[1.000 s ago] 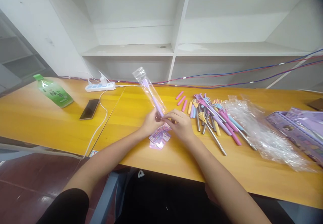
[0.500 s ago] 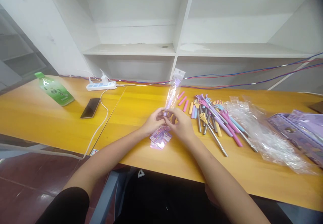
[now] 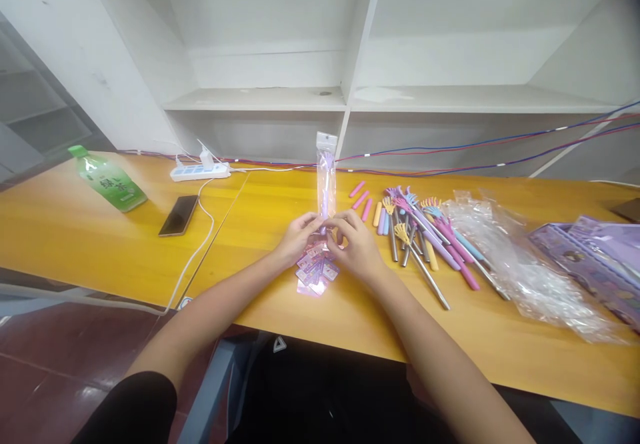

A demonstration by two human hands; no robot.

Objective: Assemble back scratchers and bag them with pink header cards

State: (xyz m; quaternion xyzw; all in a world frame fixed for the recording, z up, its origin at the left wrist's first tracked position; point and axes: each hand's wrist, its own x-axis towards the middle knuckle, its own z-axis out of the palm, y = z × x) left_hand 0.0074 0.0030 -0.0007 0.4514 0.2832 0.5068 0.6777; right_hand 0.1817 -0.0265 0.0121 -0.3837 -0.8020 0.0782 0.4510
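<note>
Centrally, 1 clear bag (image 3: 327, 181) points away from the person, over the far part of the table (image 3: 260, 224); a purple back scratcher (image 3: 325, 201) lies inside it, claw end toward the bag's top. The left hand (image 3: 299, 236) grips the bag's lower end, fingers closed narrowly. The right hand (image 3: 356, 244) pinches the same end from the other side, thumb and fingertips nearly together.

Printed cards (image 3: 316, 274) lie overlapped on the table, just below and partly behind the hands. Beyond the right hand are 3 pink tubes (image 3: 360, 199), set roughly parallel. Farther right is a pile of back scratchers (image 3: 440, 234) in mixed colors, followed by a heap of empty bags (image 3: 530, 277) and a purple box (image 3: 575, 261).

Well to the left are a phone (image 3: 179, 216), a power strip (image 3: 200, 172) and a green bottle (image 3: 113, 184) lying tilted.
</note>
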